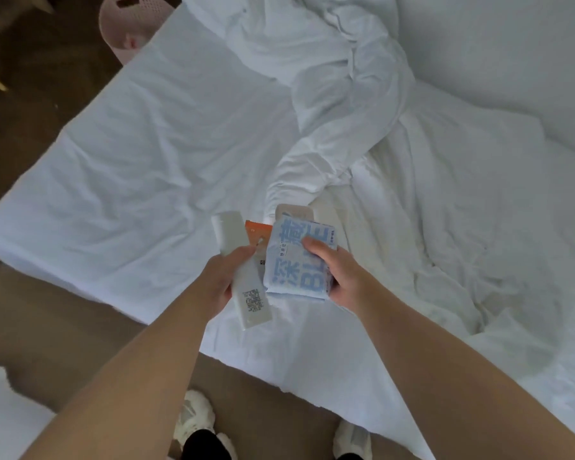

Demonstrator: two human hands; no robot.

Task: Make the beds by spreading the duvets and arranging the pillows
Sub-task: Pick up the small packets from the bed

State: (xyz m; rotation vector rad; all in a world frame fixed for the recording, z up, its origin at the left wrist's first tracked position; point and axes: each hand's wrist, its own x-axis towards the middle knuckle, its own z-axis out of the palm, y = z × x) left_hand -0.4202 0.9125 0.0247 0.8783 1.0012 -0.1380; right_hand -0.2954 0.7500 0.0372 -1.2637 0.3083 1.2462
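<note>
A bed with a wrinkled white sheet [140, 154] fills the head view. A white duvet [339, 104] lies bunched in a twisted heap from the top centre down toward the middle. My left hand [219, 280] grips a long white remote control [243, 277] just above the bed's near edge. My right hand [339, 273] holds a blue-and-white tissue pack [299, 263]. Behind the pack a small orange packet [258, 235] and a beige box [294, 212] show partly; I cannot tell which hand holds them. A large white pillow [512, 61] sits at the top right.
A pink perforated basket [127, 24] stands on the dark floor beyond the bed's far left corner. My white shoes [196, 416] are on the brown floor at the bed's near edge. Another white surface [4, 416] shows at the bottom left.
</note>
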